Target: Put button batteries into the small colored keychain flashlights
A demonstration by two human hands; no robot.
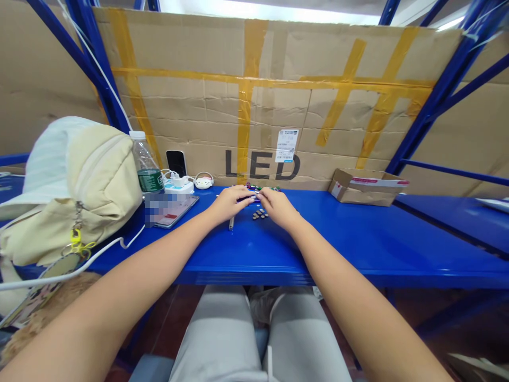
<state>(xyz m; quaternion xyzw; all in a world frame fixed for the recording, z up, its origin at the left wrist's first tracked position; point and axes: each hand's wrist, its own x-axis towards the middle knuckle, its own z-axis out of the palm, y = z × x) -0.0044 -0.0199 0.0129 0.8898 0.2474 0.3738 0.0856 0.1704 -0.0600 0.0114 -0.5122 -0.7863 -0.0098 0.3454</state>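
Observation:
My left hand (234, 203) and my right hand (277, 206) meet over the blue tabletop (246, 252), fingertips almost touching. The fingers of both are closed in a pinch; anything between them is too small and too covered to name. Just below the fingertips lies a little cluster of small round brownish pieces (260, 214). A thin, silvery pen-like stick (231, 223) pokes out from under my left hand. Behind the hands, partly hidden by them, is a row of small shiny coloured items (274, 189).
At left are a cream bag (103, 175), a water bottle (149, 170), a phone (178, 212), a white power strip (178, 184) and a white cable (99, 260). An open cardboard box (363, 190) stands at right. A taped cardboard sheet (191, 116) closes off the back.

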